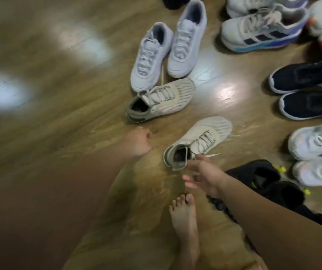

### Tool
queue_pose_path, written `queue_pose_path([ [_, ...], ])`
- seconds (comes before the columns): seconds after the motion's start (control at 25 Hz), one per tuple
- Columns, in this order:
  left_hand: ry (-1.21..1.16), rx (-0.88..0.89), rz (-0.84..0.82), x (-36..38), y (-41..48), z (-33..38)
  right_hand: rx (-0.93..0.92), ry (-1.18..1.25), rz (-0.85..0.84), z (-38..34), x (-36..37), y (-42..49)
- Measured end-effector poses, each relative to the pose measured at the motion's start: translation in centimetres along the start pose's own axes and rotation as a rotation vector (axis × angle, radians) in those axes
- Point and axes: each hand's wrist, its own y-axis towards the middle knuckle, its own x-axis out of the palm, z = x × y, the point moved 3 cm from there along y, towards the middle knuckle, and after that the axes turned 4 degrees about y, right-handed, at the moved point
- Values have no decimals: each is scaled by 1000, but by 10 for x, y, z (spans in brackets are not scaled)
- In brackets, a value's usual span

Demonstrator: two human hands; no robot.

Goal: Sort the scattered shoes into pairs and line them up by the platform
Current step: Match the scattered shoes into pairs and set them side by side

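The right grip point(201, 176) has its fingers spread beside the collar of the near beige shoe point(201, 141) on the floor; the left grip point(140, 142) is curled, empty. Risk: the loose lace point(212, 155) may snag, dragging the shoe askew from its mate point(162, 100).

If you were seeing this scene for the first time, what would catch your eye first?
A beige mesh shoe lies mid-floor at the fingertips of the right hand; its mate lies apart, just beyond, next to a white pair. The left hand is curled in a fist, holding nothing.
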Motion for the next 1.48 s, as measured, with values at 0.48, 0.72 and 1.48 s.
queue_pose_path([
  [0.48,-1504,-290,-97,-44,48,28,86,1077,-115,-21,40,40],
  [0.72,-1623,-239,79,-44,60,48,-3,1178,43,-34,-6,31],
  [1.48,64,-226,-27,193,-54,123,-830,-1326,379,-92,-143,-54],
])
